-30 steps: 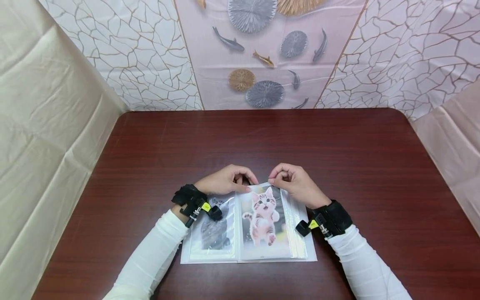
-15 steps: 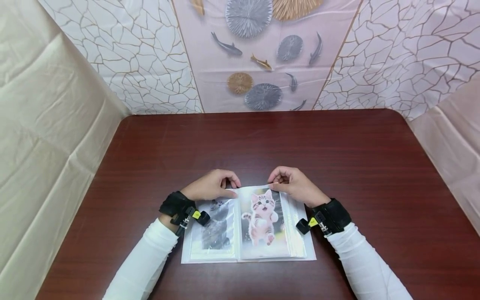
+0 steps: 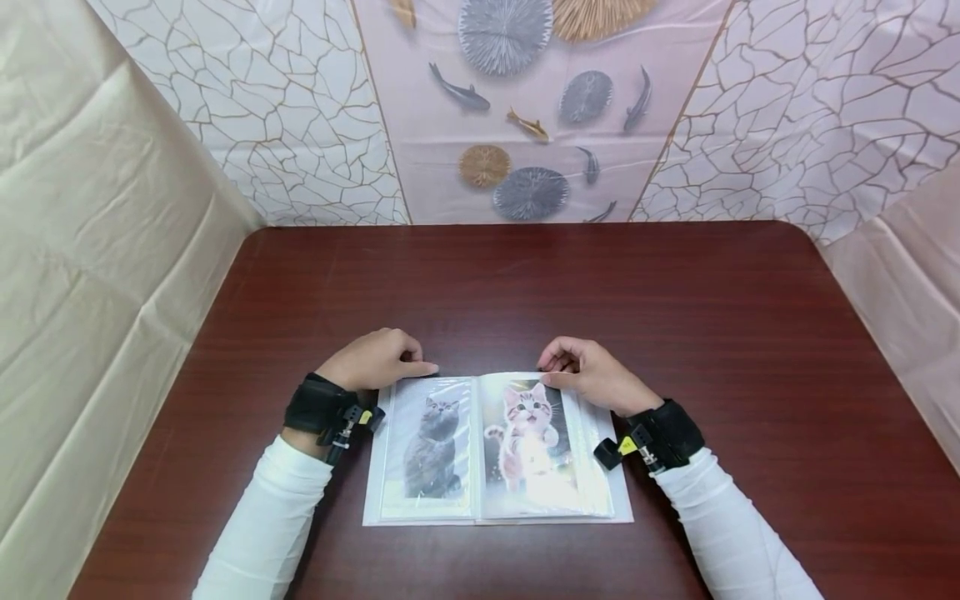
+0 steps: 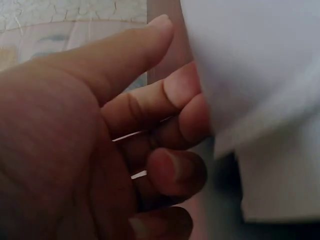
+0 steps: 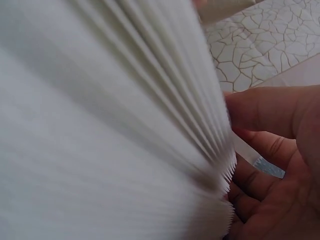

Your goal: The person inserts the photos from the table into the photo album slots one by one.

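An open photo album (image 3: 477, 450) with clear sleeves lies on the table. Its left page shows a grey cat picture (image 3: 431, 454), its right page a striped kitten picture (image 3: 527, 433). My left hand (image 3: 372, 360) is by the album's top left corner. In the left wrist view its thumb stands apart from loosely bent fingers (image 4: 145, 105), whose tips meet the edge of the white album cover (image 4: 260, 60). At the top edge of the right page, my right hand (image 3: 588, 373) pinches the sleeves, thumb in front. The right wrist view shows fanned page edges (image 5: 165, 75) beside that thumb.
The dark red-brown table (image 3: 510, 283) reaches back to a patterned cloth (image 3: 525, 108). Cream fabric (image 3: 112, 275) hangs along the left side, and paler fabric (image 3: 907, 267) hangs on the right. Each wrist wears a black strap (image 3: 322, 408) with a small camera.
My left hand has moved left from the album's middle along its top edge to the left corner, uncovering the grey cat picture. The right hand stays at the right page's top edge.
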`<state>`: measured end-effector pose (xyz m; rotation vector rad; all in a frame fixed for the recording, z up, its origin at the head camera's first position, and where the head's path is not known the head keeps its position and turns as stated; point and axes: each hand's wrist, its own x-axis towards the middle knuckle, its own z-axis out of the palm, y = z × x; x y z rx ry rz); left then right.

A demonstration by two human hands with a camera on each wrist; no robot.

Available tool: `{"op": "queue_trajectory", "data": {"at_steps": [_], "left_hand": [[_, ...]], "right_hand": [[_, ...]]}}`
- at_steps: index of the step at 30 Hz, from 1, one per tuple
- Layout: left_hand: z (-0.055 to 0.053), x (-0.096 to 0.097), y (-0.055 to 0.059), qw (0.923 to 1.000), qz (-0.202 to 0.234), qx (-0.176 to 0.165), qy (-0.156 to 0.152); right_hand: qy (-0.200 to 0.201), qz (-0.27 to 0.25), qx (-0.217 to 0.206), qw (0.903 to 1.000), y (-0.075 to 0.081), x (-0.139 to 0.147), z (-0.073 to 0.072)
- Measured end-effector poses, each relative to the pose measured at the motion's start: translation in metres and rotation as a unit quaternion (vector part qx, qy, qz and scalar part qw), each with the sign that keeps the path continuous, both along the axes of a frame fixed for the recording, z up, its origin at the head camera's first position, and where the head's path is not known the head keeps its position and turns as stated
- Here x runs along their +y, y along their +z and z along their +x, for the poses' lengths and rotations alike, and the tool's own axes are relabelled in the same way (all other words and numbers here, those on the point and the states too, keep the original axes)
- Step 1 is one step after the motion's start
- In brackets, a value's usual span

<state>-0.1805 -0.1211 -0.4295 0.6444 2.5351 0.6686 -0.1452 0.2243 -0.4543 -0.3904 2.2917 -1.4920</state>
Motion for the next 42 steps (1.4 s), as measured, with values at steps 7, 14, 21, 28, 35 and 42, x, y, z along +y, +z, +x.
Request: {"op": "queue_trajectory", "data": {"at_steps": [7, 14, 21, 28, 35, 42], "left_hand": [[-0.002, -0.011, 0.005, 0.9995, -0.014, -0.022, 0.020], [-0.003, -0.013, 0.005, 0.9991, -0.013, -0.032, 0.024], [-0.007, -0.018, 0.004, 0.9998, 0.006, -0.015, 0.012], [-0.009, -0.021, 0.014, 0.9947, 0.095, -0.016, -0.036], [-0.008, -0.018, 0.021, 0.9819, 0.178, -0.021, -0.061], [-0.004, -0.014, 0.025, 0.9743, 0.217, -0.038, -0.048]], "right_hand": [[0.008, 0.011, 0.004, 0.9999, -0.001, -0.001, 0.000], [0.003, 0.014, 0.008, 0.9999, -0.001, -0.001, 0.000], [0.003, 0.014, 0.010, 0.9999, -0.002, -0.001, -0.001], [0.007, 0.015, 0.008, 0.9998, -0.001, 0.000, 0.000], [0.007, 0.021, 0.010, 0.9997, 0.000, 0.000, 0.001], [0.007, 0.024, 0.016, 0.9996, 0.000, -0.002, 0.001]]}}
